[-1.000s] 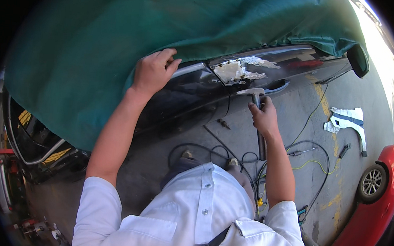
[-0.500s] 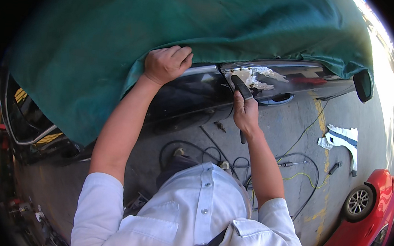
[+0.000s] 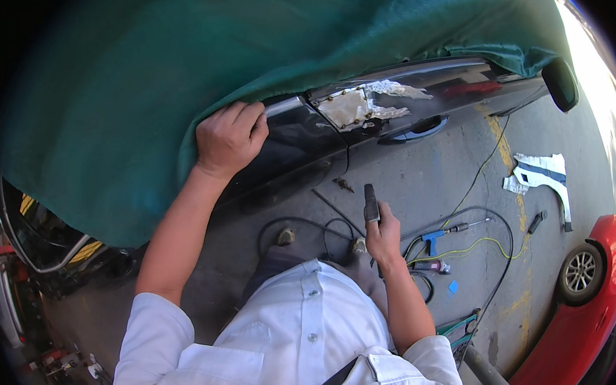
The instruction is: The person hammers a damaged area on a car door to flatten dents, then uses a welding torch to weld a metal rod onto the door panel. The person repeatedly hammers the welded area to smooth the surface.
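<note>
Fit check: pale, near-white short-sleeved shirt (image 3: pixel 278 338), button-up, with small round buttons (image 3: pixel 312 337) running down a stitched placket (image 3: pixel 313 316) and flapped pockets (image 3: pixel 222 364) on the chest. Sleeves (image 3: pixel 157 329) stop above the elbows, and a black strap (image 3: pixel 336 384) hangs down the front. Below that it's just dark trousers (image 3: pixel 262 270) and scuffed-looking, light-toned shoes (image 3: pixel 286 236).

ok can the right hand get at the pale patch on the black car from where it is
Probably yes: the right hand, holding a hammer, seems to have open space between it and the pale patch, and the green cover stops short of the patch.
</note>
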A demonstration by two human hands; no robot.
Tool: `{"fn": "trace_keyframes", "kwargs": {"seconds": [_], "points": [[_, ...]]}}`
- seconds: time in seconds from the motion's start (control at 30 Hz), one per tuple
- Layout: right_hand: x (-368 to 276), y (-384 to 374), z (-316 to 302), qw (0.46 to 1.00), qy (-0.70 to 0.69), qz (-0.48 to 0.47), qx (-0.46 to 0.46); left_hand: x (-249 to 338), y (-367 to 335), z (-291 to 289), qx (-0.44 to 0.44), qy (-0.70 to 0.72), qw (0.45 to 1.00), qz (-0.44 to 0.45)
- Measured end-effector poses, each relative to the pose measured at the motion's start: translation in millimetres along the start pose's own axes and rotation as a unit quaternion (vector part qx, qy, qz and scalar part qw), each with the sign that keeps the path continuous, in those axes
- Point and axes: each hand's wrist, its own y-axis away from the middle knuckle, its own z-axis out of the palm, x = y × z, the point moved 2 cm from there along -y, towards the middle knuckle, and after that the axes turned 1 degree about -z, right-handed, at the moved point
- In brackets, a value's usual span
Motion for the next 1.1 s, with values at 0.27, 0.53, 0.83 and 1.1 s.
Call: {"fn": "trace_keyframes", "kwargs": {"seconds": [0.27, 0.53, 0.83, 1.1], "points": [[96, 106, 3, 0.981, 0.0, 0.164, 0.104, 50, 29, 13, -0.12, 0.199, 0.967, -0.101], [157, 151, -22, 0.962, -0.068, 0.232, 0.13, 113, 41, 73, -0.299, 0.014, 0.938, -0.175], [197, 162, -72, 0.957, -0.038, 0.253, 0.137, 176, 81, 88, -0.425, 0.117, 0.898, -0.007], [185, 143, -48, 0.94, -0.105, 0.297, 0.134, 255, 194, 138, -0.613, 0.433, 0.636, -0.178]]}}
